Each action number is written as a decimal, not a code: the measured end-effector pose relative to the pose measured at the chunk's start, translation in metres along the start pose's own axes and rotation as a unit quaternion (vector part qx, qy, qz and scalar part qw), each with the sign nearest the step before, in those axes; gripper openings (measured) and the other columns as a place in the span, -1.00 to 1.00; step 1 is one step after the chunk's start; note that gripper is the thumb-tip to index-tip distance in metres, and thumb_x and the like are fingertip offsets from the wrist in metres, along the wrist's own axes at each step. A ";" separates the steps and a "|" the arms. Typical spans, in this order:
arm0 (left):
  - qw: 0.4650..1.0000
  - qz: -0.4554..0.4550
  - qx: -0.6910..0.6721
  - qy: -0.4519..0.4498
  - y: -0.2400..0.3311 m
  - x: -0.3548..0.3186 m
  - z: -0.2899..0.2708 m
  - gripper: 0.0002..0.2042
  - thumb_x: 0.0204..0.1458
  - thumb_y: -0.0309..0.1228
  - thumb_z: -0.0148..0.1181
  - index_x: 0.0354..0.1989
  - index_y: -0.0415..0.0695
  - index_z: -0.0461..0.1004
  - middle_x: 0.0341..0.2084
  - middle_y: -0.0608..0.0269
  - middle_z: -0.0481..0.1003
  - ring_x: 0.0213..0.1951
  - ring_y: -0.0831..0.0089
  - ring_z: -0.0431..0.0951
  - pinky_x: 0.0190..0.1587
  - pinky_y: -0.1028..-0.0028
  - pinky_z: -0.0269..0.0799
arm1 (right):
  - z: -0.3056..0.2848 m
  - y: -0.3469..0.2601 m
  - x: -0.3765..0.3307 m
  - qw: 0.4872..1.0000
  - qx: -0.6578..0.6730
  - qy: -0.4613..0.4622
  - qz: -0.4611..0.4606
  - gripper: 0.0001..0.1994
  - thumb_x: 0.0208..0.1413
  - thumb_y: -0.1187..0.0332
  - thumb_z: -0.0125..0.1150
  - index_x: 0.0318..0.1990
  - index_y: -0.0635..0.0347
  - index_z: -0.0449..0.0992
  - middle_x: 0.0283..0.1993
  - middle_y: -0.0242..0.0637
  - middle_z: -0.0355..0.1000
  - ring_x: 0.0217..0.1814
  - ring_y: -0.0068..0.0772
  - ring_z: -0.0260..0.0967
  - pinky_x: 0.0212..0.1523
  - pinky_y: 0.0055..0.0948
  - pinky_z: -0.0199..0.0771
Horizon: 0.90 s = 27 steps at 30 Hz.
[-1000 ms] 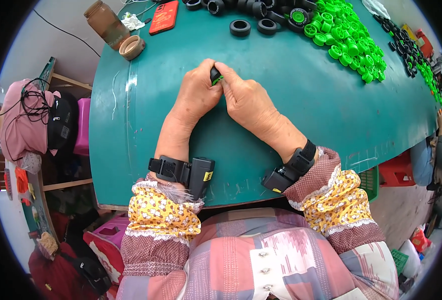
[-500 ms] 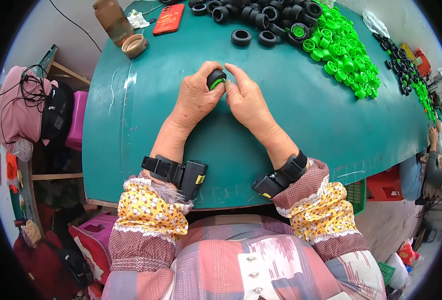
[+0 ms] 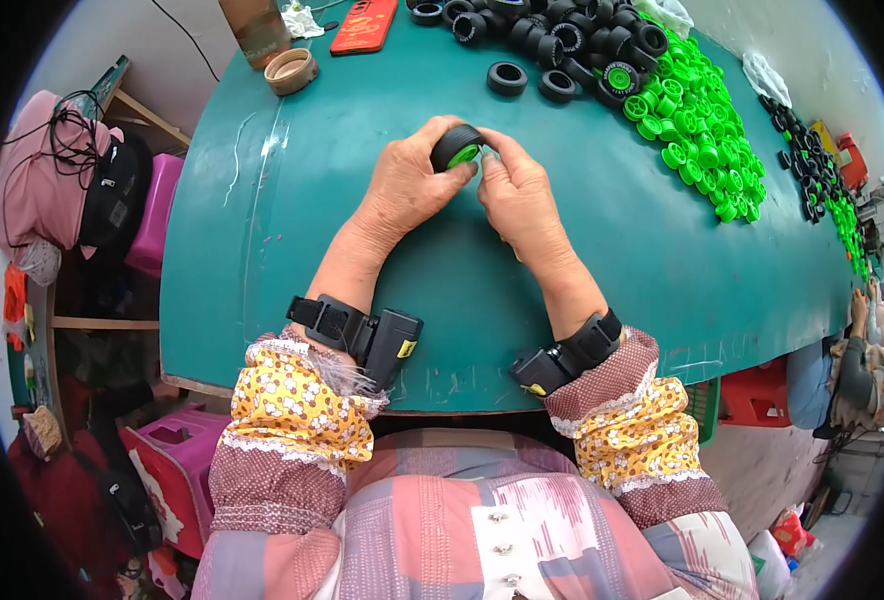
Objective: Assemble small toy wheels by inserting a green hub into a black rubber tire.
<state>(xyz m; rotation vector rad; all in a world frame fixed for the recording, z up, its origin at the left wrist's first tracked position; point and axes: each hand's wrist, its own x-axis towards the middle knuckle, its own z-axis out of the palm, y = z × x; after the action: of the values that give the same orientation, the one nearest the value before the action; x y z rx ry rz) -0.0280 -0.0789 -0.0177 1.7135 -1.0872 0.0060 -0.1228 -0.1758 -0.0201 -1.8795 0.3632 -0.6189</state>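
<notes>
A small black toy tyre (image 3: pixel 451 142) with a bright green wheel hub (image 3: pixel 465 156) in its opening is held above the table's middle. My left hand (image 3: pixel 405 180) is closed round the tyre's left side, with the thumb along its lower edge. From the right, my right hand (image 3: pixel 524 205) pinches the tyre's edge, its index finger on the upper rim and its thumb beside the green hub. My fingers cover part of the tyre. How deep the hub sits cannot be made out.
Loose black tyres (image 3: pixel 572 38) are heaped at the back, beside a pile of green hubs (image 3: pixel 707 155). A red phone (image 3: pixel 364 26), a brown bottle (image 3: pixel 255 32) and its round lid (image 3: pixel 291 72) stand back left. Another person's arm (image 3: pixel 858 312) shows at the far right edge.
The tyre has turned a little, showing more of its tread and the green hub. My right index finger has come down onto the tyre's rim. The view has shifted slightly.
</notes>
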 end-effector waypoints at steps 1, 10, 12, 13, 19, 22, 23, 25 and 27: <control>1.000 0.000 0.000 0.001 0.001 0.000 0.000 -0.70 -0.24 -0.43 0.20 -0.26 -0.17 0.36 -0.49 0.06 0.46 -0.44 0.19 0.49 -0.36 0.38 0.39 | -0.003 0.001 0.001 0.998 0.026 -0.013 0.059 -0.74 0.07 0.45 -0.14 -0.06 0.24 0.30 -0.53 -0.15 0.35 -0.50 -0.35 0.33 -0.42 -0.41 0.33; 0.999 -0.026 -0.020 -0.012 0.001 -0.001 -0.002 -0.68 -0.22 -0.52 0.19 -0.21 -0.16 0.36 -0.46 0.14 0.46 -0.41 0.36 0.48 -0.31 0.50 0.38 | -0.004 -0.014 -0.003 0.967 0.142 -0.086 0.194 -0.69 0.16 0.35 -0.23 0.02 0.23 0.23 -0.71 -0.54 0.08 -0.80 -0.74 -0.06 -0.84 -0.68 -0.04; 1.000 -0.013 -0.023 -0.013 0.001 -0.002 -0.003 -0.71 -0.22 -0.53 0.17 -0.23 -0.17 0.36 -0.48 0.15 0.45 -0.42 0.39 0.47 -0.32 0.51 0.38 | -0.002 -0.012 -0.002 0.966 0.147 -0.084 0.194 -0.70 0.15 0.35 -0.23 0.02 0.22 0.24 -0.70 -0.53 0.08 -0.80 -0.74 -0.06 -0.85 -0.68 -0.05; 1.000 -0.013 -0.024 -0.016 0.002 -0.001 -0.003 -0.71 -0.22 -0.53 0.17 -0.23 -0.17 0.36 -0.48 0.15 0.45 -0.42 0.39 0.47 -0.32 0.51 0.38 | -0.001 -0.006 -0.002 0.981 0.121 -0.066 0.138 -0.70 0.12 0.39 -0.19 0.00 0.25 0.26 -0.64 -0.42 0.21 -0.70 -0.62 0.10 -0.71 -0.57 0.13; 0.999 0.003 -0.039 0.008 -0.005 -0.001 0.001 -0.75 -0.20 -0.49 0.14 -0.28 -0.16 0.35 -0.54 0.08 0.44 -0.48 0.26 0.49 -0.41 0.45 0.38 | 0.006 -0.004 -0.007 1.000 -0.006 0.006 -0.030 -0.71 0.08 0.45 -0.14 -0.03 0.31 0.27 -0.37 0.04 0.40 -0.33 0.00 0.38 -0.32 -0.28 0.36; 0.999 -0.019 -0.018 -0.025 -0.004 -0.003 -0.002 -0.77 -0.19 -0.46 0.13 -0.29 -0.16 0.36 -0.54 0.08 0.45 -0.49 0.26 0.48 -0.42 0.44 0.37 | 0.004 -0.014 -0.011 0.999 -0.035 -0.009 -0.036 -0.71 0.08 0.45 -0.15 -0.03 0.31 0.26 -0.29 0.14 0.37 -0.21 0.14 0.33 -0.24 -0.24 0.34; 0.999 -0.031 -0.009 -0.042 -0.004 -0.003 -0.004 -0.77 -0.20 -0.44 0.14 -0.30 -0.16 0.36 -0.54 0.09 0.45 -0.49 0.26 0.48 -0.41 0.43 0.37 | 0.005 -0.015 -0.012 0.998 -0.053 -0.023 -0.024 -0.71 0.08 0.45 -0.15 -0.03 0.30 0.26 -0.29 0.16 0.36 -0.19 0.14 0.31 -0.23 -0.24 0.34; 0.997 -0.042 -0.001 -0.060 -0.006 -0.002 -0.004 -0.76 -0.20 -0.43 0.14 -0.30 -0.16 0.37 -0.54 0.09 0.45 -0.49 0.25 0.48 -0.41 0.43 0.37 | 0.006 -0.013 -0.011 0.998 -0.049 -0.014 -0.033 -0.71 0.08 0.45 -0.15 -0.03 0.29 0.27 -0.29 0.14 0.37 -0.21 0.12 0.33 -0.24 -0.25 0.35; 0.992 -0.091 0.034 -0.075 -0.008 0.001 -0.003 -0.74 -0.21 -0.41 0.14 -0.28 -0.15 0.38 -0.54 0.10 0.46 -0.50 0.27 0.48 -0.41 0.44 0.37 | 0.007 -0.007 -0.009 0.998 -0.048 -0.001 -0.041 -0.71 0.08 0.45 -0.15 -0.03 0.28 0.27 -0.30 0.12 0.38 -0.23 0.10 0.35 -0.25 -0.26 0.35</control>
<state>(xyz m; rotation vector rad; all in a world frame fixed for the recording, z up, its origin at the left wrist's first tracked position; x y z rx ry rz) -0.0205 -0.0764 -0.0222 1.8932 -1.0455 -0.2050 -0.1268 -0.1628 -0.0176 -1.9941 0.3197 -0.6639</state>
